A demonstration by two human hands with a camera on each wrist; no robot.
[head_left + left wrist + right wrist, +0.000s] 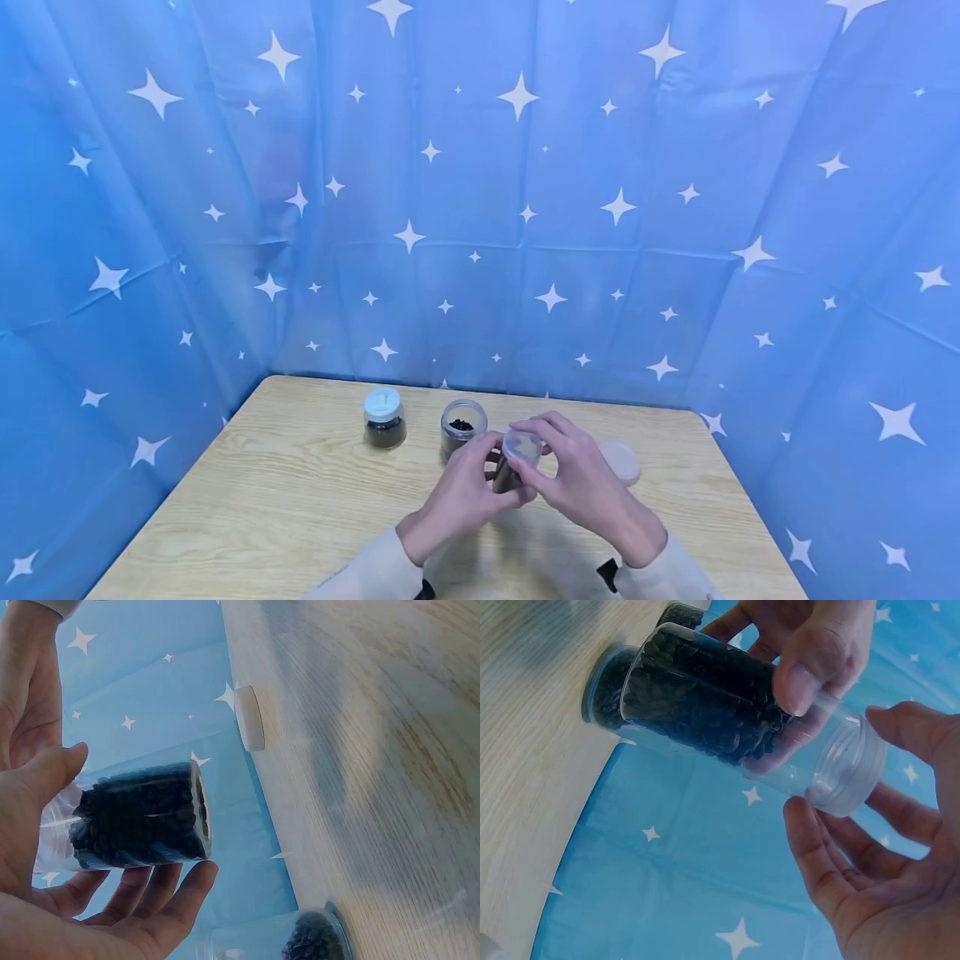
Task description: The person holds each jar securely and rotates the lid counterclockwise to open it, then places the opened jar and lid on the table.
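Above the table, my left hand [468, 487] grips a clear jar [705, 697] partly filled with black beans, its thumb on one side and its fingers on the other. A translucent lid [847, 772] sits over the jar's mouth. My right hand [581, 479] holds this lid by its edge, thumb and fingers spread around the rim. Just behind the left hand stands a second clear jar [463, 410], uncovered, with dark contents low inside. To the right of my hands a pale round lid [619, 462] lies on the table.
A smaller jar with a light blue lid [384, 404] and dark contents stands farther left on the wooden table [285, 483]. Blue curtains [480, 208] with white stars enclose the table at the back and both sides.
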